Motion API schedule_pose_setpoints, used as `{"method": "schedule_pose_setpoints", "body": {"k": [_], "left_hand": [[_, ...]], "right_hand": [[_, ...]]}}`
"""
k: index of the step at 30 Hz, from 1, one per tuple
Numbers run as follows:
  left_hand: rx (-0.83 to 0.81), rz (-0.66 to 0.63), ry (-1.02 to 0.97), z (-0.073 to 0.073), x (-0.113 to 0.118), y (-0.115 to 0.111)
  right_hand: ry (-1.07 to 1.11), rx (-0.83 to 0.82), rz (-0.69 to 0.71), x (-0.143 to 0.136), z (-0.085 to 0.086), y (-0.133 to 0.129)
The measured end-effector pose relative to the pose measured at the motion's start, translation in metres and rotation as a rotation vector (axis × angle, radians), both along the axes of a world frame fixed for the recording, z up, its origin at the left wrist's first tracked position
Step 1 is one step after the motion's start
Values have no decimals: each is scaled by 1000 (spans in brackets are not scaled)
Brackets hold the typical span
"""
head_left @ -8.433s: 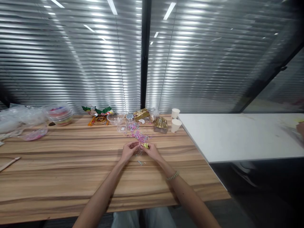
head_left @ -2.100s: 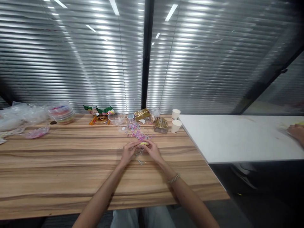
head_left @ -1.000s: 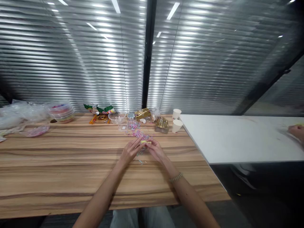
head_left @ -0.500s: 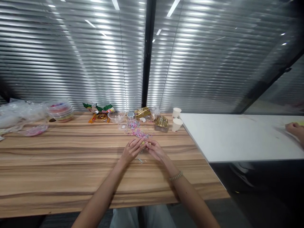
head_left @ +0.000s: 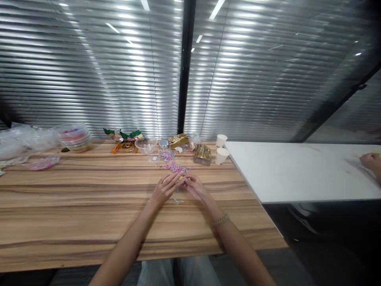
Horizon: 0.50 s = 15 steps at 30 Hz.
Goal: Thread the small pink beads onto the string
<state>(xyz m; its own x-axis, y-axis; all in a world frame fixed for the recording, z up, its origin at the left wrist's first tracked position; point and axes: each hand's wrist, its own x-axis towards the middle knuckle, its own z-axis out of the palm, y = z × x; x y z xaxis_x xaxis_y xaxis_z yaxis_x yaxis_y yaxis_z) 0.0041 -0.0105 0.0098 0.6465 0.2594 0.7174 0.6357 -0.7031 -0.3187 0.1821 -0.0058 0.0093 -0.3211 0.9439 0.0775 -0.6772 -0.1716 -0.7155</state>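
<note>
My left hand (head_left: 167, 187) and my right hand (head_left: 195, 187) meet at the fingertips over the wooden table (head_left: 89, 206). Between them shows a small yellow piece (head_left: 180, 178), partly hidden by the fingers, and both hands are closed on it. Just beyond the fingertips lies a loose pile of small pink, purple and blue beads (head_left: 176, 167). More beads spill by a clear jar (head_left: 163, 145) lying behind the pile. A few thin pale bits (head_left: 176, 201) rest on the wood below my hands.
Behind stand a clear bowl (head_left: 145, 146), gold packages (head_left: 203, 154) and two paper cups (head_left: 222, 156). Green wrappers (head_left: 131, 136), stacked tubs (head_left: 74, 138) and plastic bags (head_left: 26, 139) are further left. Another person's hand (head_left: 370, 160) is over the white table (head_left: 297, 171).
My hands stay together in nearly the same place, with only slight finger movement around the yellow piece. The other person's hand at the right has shifted slightly.
</note>
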Motion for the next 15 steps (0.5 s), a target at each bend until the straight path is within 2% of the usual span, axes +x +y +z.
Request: {"method": "schedule_pose_setpoints", "body": {"k": [15], "left_hand": [[-56,-33,-11,-2,3,0]], "right_hand": [[-4,-16,-33,2,-2,5]]}}
